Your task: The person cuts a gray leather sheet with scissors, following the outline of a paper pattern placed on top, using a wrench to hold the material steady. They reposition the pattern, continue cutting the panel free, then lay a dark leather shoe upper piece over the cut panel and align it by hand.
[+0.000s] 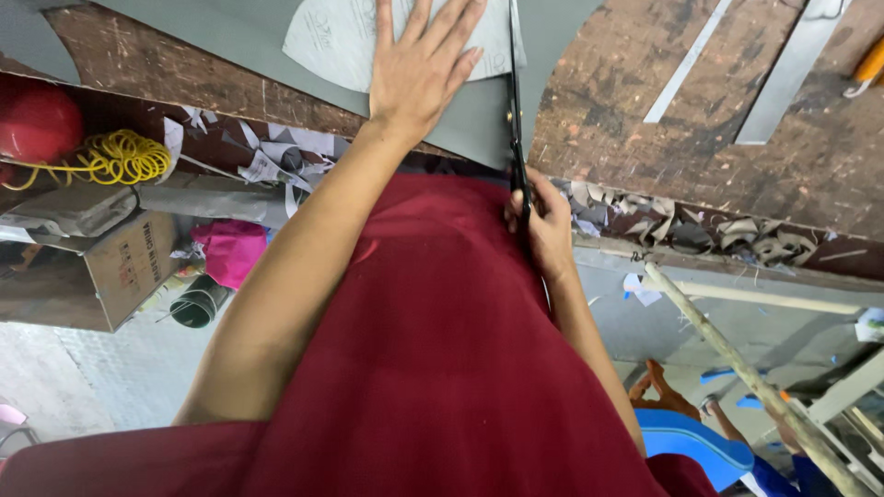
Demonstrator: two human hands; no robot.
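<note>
My left hand (419, 64) lies flat, fingers spread, on a pale paper pattern (327, 37) that rests on a grey sheet of material (479, 115) on the worn wooden table. My right hand (543, 221) grips the handles of long black scissors (514, 92) at the table's near edge. The blades run up along the right edge of the pattern, into the grey sheet. My red garment fills the lower middle of the view.
Two metal rulers (686, 64) (787, 74) lie on the table at the right. Offcut scraps (718, 230) pile under the table edge. A red ball (37, 120), yellow coiled cord (120, 156), cardboard box (129, 267) and pink cloth (230, 248) sit at the left. A wooden pole (737, 359) slants lower right.
</note>
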